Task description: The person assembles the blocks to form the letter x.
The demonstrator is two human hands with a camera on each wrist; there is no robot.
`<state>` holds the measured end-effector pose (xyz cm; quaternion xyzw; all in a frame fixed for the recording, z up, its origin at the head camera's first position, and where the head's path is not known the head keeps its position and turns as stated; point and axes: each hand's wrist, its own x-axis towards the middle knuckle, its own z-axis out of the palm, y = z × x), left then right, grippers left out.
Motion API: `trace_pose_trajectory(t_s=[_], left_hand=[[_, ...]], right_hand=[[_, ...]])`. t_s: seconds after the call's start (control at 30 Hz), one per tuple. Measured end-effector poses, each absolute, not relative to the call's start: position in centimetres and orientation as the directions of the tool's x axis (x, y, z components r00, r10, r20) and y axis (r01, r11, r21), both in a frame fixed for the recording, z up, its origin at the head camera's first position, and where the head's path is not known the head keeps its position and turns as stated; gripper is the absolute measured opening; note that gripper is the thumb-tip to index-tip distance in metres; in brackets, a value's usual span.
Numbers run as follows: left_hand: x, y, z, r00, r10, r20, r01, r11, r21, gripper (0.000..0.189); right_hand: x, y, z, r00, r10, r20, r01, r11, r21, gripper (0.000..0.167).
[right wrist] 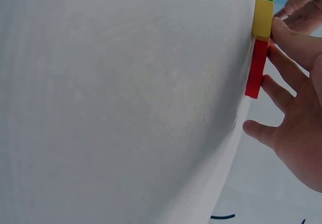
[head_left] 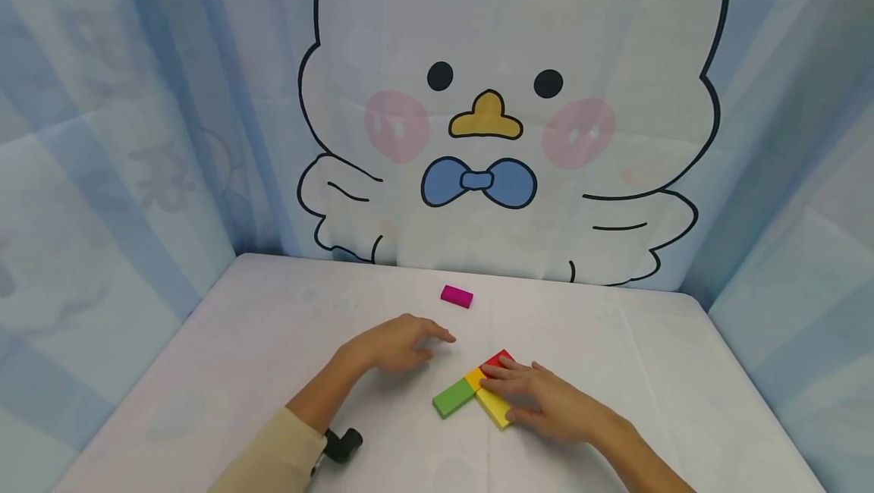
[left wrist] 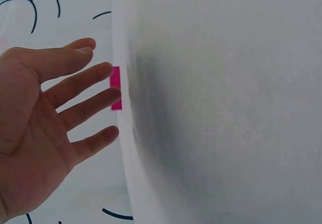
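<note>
My right hand (head_left: 556, 402) lies over a group of flat blocks, its fingertips at the red block (head_left: 496, 360) and its thumb by the near end of the yellow block (head_left: 493, 408). Beside the red one, a small orange-yellow block (head_left: 474, 378) joins a green block (head_left: 454, 398) in a slanting row. The yellow block runs off this row toward the near right. In the right wrist view, the fingers are spread against the red block (right wrist: 257, 68) and yellow block (right wrist: 262, 18). My left hand (head_left: 396, 343) hovers empty with its fingers apart, left of the blocks.
Toward the back of the white table (head_left: 287, 311) lies a magenta block (head_left: 457, 296), apart from the others. A curtain (head_left: 614, 23) with a cartoon bird stands behind the table's far edge, and more curtains hang at both sides. A black device (head_left: 344, 445) sits at the left wrist.
</note>
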<state>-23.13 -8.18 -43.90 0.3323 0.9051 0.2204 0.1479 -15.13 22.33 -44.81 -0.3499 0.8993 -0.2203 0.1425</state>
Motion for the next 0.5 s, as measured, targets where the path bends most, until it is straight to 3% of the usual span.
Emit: trace_pose_trajectory(t_s=[0.5], left_hand=[[-26.9, -8.6, -44.2, -0.803, 0.592, -0.064, 0.455, 0.679, 0.576, 0.039]], right_hand=[[-15.1, 22.1, -44.6, -0.727, -0.679, -0.102, -0.542, 0.659, -0.522, 0.054]])
